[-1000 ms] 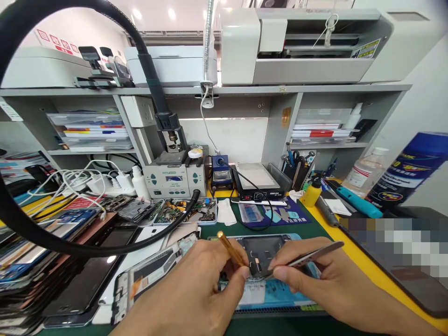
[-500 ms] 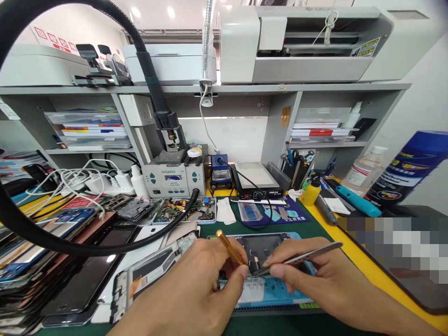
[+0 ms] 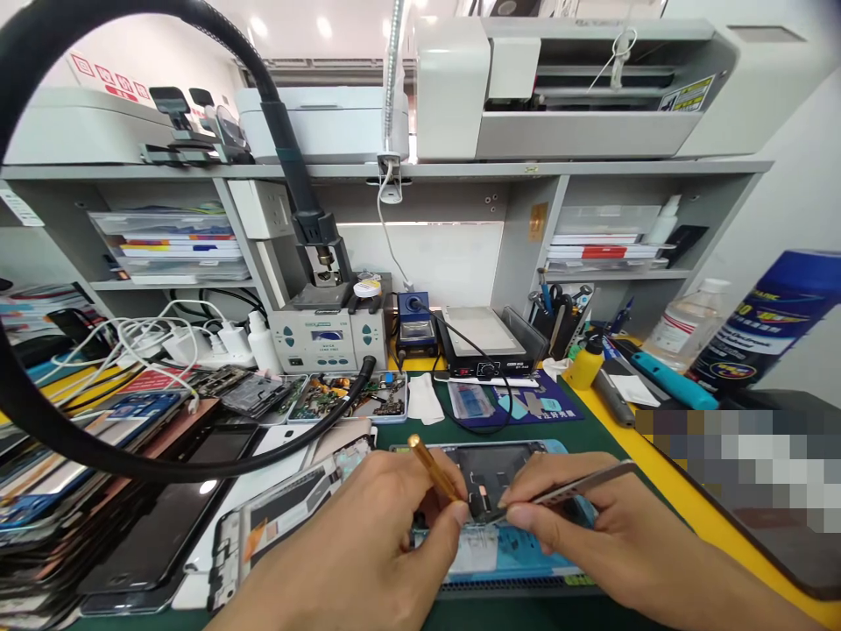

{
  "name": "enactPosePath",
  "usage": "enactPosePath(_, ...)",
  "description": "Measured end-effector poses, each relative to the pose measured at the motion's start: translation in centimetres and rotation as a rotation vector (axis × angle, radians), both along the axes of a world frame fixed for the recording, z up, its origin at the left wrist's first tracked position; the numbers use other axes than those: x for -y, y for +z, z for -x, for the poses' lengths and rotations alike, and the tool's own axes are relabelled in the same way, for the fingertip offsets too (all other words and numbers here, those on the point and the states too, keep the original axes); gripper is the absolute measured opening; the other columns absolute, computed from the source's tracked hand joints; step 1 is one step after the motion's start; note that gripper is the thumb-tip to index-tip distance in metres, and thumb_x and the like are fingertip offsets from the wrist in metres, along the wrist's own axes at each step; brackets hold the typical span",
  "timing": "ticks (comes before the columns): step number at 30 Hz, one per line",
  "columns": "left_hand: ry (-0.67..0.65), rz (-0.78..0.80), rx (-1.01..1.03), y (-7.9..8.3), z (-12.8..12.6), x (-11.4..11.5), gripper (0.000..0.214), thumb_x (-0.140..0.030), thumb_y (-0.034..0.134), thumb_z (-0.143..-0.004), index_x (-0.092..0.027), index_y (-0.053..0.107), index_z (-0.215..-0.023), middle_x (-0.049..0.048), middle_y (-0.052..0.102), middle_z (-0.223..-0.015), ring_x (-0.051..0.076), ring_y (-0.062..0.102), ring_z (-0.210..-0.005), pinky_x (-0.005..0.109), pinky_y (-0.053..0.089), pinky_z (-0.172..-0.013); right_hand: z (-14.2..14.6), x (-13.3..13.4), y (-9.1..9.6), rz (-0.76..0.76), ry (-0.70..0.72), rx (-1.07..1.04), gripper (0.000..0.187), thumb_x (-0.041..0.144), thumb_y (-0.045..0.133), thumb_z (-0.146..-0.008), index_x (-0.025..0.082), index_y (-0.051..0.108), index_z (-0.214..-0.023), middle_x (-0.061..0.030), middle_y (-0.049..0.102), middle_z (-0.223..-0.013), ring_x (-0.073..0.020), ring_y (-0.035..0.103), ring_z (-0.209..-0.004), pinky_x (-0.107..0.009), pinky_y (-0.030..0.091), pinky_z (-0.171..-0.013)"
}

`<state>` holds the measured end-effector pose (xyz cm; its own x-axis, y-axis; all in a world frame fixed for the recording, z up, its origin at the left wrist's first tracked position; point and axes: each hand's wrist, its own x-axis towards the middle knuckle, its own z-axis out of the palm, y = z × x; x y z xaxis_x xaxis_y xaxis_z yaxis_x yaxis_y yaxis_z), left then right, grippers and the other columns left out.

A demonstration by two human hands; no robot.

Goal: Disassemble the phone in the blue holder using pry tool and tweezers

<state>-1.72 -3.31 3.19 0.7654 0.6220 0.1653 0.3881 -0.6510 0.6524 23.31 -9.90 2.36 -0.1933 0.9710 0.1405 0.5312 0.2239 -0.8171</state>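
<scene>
An opened phone frame (image 3: 494,469) lies on a blue work mat (image 3: 519,561) on the green bench mat. My left hand (image 3: 368,543) pinches a thin gold-handled tool (image 3: 434,471), its tip down on the phone's inner parts. My right hand (image 3: 591,535) grips metal tweezers (image 3: 578,484) whose points meet the same spot near the frame's middle. Both hands rest over the near half of the phone and hide it.
A stack of phone screens and frames (image 3: 131,526) fills the left. A parts tray (image 3: 355,396), hot-air station (image 3: 328,329), black hose (image 3: 79,438) and heating plate (image 3: 483,337) stand behind. At right are a yellow bottle (image 3: 584,359), a blue spray can (image 3: 766,320) and a blurred dark device (image 3: 742,473).
Both hands stay on the phone; the tweezers' rear end has dipped slightly and the points have shifted a little. The view has barely moved.
</scene>
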Motion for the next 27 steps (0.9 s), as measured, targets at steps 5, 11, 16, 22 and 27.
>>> enactPosePath(5, -0.007, -0.035, 0.0, 0.12, -0.05, 0.06, 0.018, -0.025, 0.047, -0.105, -0.026, 0.065, -0.106, -0.002, 0.072, -0.113, 0.019, 0.068, -0.105, 0.028, 0.049, -0.077, -0.18, 0.16, 0.0, -0.08, -0.012, -0.009, 0.02, 0.039, 0.065, -0.101, 0.025, 0.076, -0.091, -0.0008, 0.071, -0.079, -0.0155, 0.064, -0.064, -0.025, 0.051, -0.058)
enactPosePath(11, 0.011, 0.005, 0.0, 0.16, -0.15, -0.06, 0.018, -0.027, 0.047, -0.105, -0.028, 0.065, -0.107, -0.0027, 0.072, -0.11, 0.018, 0.068, -0.101, 0.028, 0.049, -0.078, -0.39, 0.28, -0.22, -0.06, -0.039, 0.082, 0.022, 0.04, 0.061, -0.102, 0.025, 0.076, -0.092, -0.0009, 0.071, -0.079, -0.0168, 0.064, -0.067, -0.026, 0.051, -0.059)
enactPosePath(16, -0.005, -0.004, -0.001, -0.01, -0.08, -0.08, 0.018, -0.027, 0.047, -0.105, -0.027, 0.065, -0.105, -0.0026, 0.072, -0.112, 0.018, 0.067, -0.101, 0.028, 0.049, -0.078, -0.2, 0.13, -0.62, -0.035, -0.032, 0.072, 0.024, 0.042, 0.062, -0.102, 0.026, 0.077, -0.093, -0.0006, 0.071, -0.077, -0.0165, 0.064, -0.065, -0.026, 0.051, -0.058)
enactPosePath(22, 0.017, 0.026, -0.006, 0.18, 0.01, 0.18, 0.019, -0.03, 0.047, -0.105, -0.028, 0.066, -0.107, -0.0023, 0.071, -0.111, 0.019, 0.067, -0.103, 0.028, 0.049, -0.078, -0.39, 0.19, -0.82, -0.006, -0.047, 0.042, 0.023, 0.044, 0.065, -0.1, 0.026, 0.078, -0.096, -0.0017, 0.073, -0.08, -0.0173, 0.067, -0.064, -0.026, 0.053, -0.057)
enactPosePath(27, 0.007, 0.006, -0.009, 0.18, -0.01, 0.18, 0.021, -0.029, 0.045, -0.106, -0.028, 0.066, -0.108, -0.0016, 0.072, -0.111, 0.019, 0.067, -0.103, 0.028, 0.049, -0.074, -0.2, 0.01, -0.68, -0.049, -0.029, -0.004, 0.02, 0.041, 0.068, -0.099, 0.025, 0.079, -0.093, -0.0014, 0.073, -0.078, -0.0163, 0.067, -0.063, -0.025, 0.053, -0.057)
